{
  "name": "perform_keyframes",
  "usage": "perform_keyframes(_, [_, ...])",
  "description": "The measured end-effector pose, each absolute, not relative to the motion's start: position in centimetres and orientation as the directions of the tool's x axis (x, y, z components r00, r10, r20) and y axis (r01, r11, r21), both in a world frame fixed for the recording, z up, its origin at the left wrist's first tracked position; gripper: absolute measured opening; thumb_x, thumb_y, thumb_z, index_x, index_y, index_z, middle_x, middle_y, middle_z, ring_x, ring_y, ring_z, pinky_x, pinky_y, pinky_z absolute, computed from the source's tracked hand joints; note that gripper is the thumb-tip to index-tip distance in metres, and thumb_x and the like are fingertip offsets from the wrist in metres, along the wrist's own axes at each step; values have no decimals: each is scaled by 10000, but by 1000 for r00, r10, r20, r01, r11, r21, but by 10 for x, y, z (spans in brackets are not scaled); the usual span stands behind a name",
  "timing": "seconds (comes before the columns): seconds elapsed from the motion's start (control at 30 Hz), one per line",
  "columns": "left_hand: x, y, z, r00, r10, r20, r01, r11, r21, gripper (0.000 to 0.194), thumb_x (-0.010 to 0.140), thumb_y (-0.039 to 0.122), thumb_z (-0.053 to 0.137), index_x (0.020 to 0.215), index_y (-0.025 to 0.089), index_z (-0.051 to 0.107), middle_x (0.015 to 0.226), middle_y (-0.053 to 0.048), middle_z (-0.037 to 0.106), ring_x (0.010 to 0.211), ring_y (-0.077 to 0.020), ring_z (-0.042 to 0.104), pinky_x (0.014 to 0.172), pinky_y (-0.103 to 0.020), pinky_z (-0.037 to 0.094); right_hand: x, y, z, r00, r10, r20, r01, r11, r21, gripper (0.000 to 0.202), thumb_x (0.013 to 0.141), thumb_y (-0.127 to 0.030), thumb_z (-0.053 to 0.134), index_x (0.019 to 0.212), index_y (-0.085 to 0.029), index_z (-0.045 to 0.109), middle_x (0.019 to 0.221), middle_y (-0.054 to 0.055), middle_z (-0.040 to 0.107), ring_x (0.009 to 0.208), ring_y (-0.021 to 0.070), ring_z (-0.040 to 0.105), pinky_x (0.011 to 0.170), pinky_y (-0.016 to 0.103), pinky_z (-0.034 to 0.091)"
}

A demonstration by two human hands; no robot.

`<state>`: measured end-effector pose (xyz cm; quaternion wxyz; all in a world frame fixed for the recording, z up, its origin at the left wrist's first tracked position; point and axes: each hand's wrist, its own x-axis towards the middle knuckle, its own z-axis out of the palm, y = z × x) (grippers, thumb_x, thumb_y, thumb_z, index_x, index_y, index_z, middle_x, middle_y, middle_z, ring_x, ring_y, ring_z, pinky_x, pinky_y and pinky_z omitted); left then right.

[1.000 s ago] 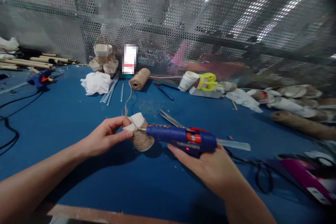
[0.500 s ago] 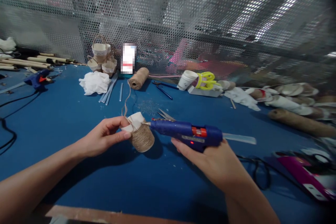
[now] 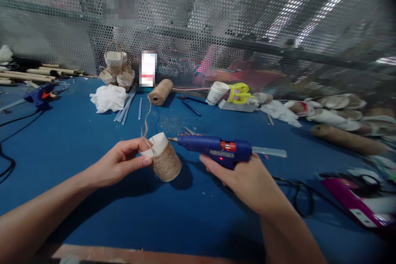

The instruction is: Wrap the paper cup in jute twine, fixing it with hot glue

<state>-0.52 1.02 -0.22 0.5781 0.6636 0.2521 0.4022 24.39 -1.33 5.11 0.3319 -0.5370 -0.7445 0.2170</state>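
My left hand (image 3: 123, 163) pinches the rim of a white paper cup (image 3: 159, 143), tilted over the table. Brown twine (image 3: 166, 164) is wound round much of the cup, leaving a white band by the rim bare. From there a loose strand (image 3: 146, 119) runs back to a twine spool (image 3: 161, 92) lying on its side. In my right hand (image 3: 244, 181) is a blue glue gun (image 3: 213, 147), gripped by its handle, with a clear glue stick (image 3: 269, 152) out of its back. Its nozzle is right by the cup's bare band; whether they touch I cannot tell.
Scissors (image 3: 191, 132) lie behind the glue gun. Farther back are glue sticks (image 3: 126, 107), a crumpled white cloth (image 3: 109, 99), twine-wrapped baskets (image 3: 116, 66), pliers (image 3: 192, 107) and white cups (image 3: 217, 93). A second glue gun (image 3: 40, 95) rests at left, a magenta power strip (image 3: 349, 202) at right.
The glue gun's nozzle has shifted slightly up along the cup's white band, and the gun lies more level. The whole view has moved a little. Both hands keep their holds.
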Motion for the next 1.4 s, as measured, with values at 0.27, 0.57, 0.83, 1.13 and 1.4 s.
perform_keyframes(0.27, [-5, 11, -1, 535, 808, 245, -110, -220, 969, 153, 812, 243, 551, 698, 149, 515, 788, -19, 536, 774, -125, 485, 735, -246, 383, 251, 10, 39, 31, 997, 75, 656, 37, -754, 298, 721, -429, 581, 550, -192, 523, 391, -31, 499, 387, 125, 490, 463, 256, 412])
perform_keyframes(0.57, [-3, 12, 0, 530, 808, 258, 78, -349, 934, 193, 804, 298, 527, 688, 147, 496, 779, -27, 536, 767, -145, 488, 755, -281, 384, 275, 82, 16, 304, 952, 39, 831, -245, -500, 343, 878, -383, 432, 705, -132, 590, 705, 65, 624, 654, 166, 598, 627, 312, 465])
perform_keyframes(0.83, [-2, 12, 3, 525, 800, 292, 150, -424, 893, 122, 793, 237, 524, 707, 151, 528, 772, -31, 575, 753, -150, 513, 747, -284, 403, 260, 98, 12, 289, 956, 58, 879, -241, -412, 233, 855, -312, 519, 1013, -151, 575, 1073, 88, 572, 921, 189, 562, 793, 379, 466])
perform_keyframes(1.13, [2, 8, 2, 534, 816, 220, 218, -384, 897, 157, 788, 268, 518, 728, 127, 552, 740, -33, 583, 727, -155, 511, 718, -281, 414, 172, 26, 65, -411, 888, 205, 739, 457, -496, 257, 762, -413, 580, 657, -180, 601, 856, 67, 632, 801, 180, 574, 680, 279, 436])
perform_keyframes(1.4, [3, 6, 6, 528, 830, 181, 176, -316, 932, 158, 768, 261, 541, 698, 121, 564, 678, -15, 577, 676, -141, 499, 681, -268, 397, 168, 19, 66, -391, 915, 94, 589, 328, -739, 140, 726, -270, 604, 640, -166, 568, 875, 62, 628, 766, 159, 571, 675, 280, 430])
